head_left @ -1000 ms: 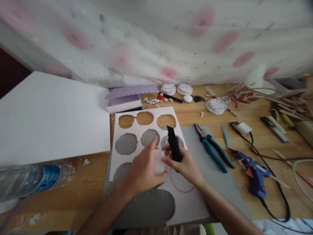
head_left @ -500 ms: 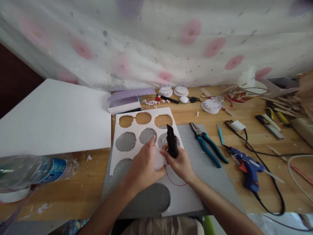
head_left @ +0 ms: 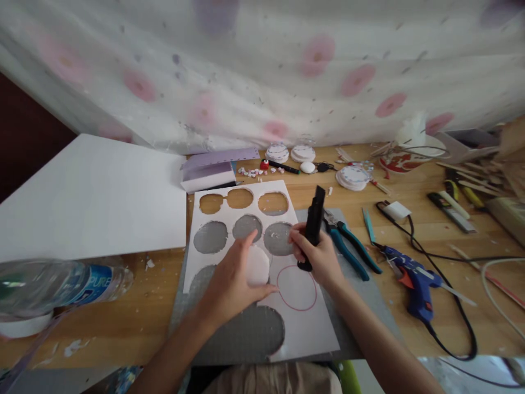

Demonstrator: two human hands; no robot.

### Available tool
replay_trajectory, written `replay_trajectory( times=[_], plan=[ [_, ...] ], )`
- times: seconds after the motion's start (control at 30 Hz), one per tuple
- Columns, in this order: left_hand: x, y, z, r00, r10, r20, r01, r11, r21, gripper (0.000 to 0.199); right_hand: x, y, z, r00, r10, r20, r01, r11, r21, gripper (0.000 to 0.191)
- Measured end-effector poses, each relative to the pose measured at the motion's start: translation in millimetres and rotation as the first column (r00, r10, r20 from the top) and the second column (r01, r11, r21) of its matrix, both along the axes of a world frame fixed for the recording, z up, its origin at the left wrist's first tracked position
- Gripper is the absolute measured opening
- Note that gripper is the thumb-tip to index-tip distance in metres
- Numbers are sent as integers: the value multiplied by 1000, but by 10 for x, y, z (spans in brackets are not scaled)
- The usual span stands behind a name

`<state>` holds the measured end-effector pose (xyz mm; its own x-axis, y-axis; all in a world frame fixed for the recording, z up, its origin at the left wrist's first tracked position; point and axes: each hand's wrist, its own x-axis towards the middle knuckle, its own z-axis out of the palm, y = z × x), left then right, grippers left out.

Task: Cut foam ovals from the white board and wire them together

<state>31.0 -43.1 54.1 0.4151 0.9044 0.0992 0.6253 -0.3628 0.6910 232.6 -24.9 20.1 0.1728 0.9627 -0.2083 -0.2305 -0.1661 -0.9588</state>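
Observation:
My left hand (head_left: 234, 279) grips a round white foam disc (head_left: 258, 266) between thumb and fingers, just over the sheet. In my right hand (head_left: 319, 256) is a black utility knife (head_left: 314, 221), held upright and apart from the disc. Below both hands lies a white foam board (head_left: 328, 334) with several rough round holes cut through it. A circle drawn in red (head_left: 297, 288) marks the board's right part, its middle uncut. Under the board, a grey cutting mat (head_left: 229, 342) shows through the lower holes.
Teal-handled pliers (head_left: 348, 249) and a blue glue gun (head_left: 418, 282) with its cable lie to the right. A large white board (head_left: 102, 202) and a plastic bottle (head_left: 57, 287) are at left. Stacked white discs (head_left: 353, 178) and a purple-lidded box (head_left: 209, 178) sit at the back.
My right hand has moved right and up with the utility knife, away from the disc. The left hand has shifted slightly left, holding the disc. The red circle is now uncovered.

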Motion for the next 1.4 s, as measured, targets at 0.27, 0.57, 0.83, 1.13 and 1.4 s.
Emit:
replay_trajectory(
  times=[0.27, 0.57, 0.83, 1.13, 1.4],
  plan=[
    [61, 28, 25, 999, -10, 45, 11, 1000, -27, 64, -183, -115, 39, 976, 189, -103, -199, 975, -96, 29],
    [-137, 102, 23, 925, 238, 297, -147, 944, -296, 41, -63, -7, -62, 993, -23, -115, 12, 995, -97, 32],
    [-322, 250, 98, 795, 473, 380, -398, 879, -261, 29, -45, -8, -64, 999, -47, -11, 45, 994, -104, 39],
    [-130, 309, -182, 928, 363, 82, -371, 883, 287, 12, 9, -59, -105, 764, -67, 642, -166, 941, 295, 35],
    [-181, 334, -389, 904, 391, 170, -427, 837, 343, 12, -14, -119, -180, 515, -62, 855, -377, 879, 292, 42]
  ],
)
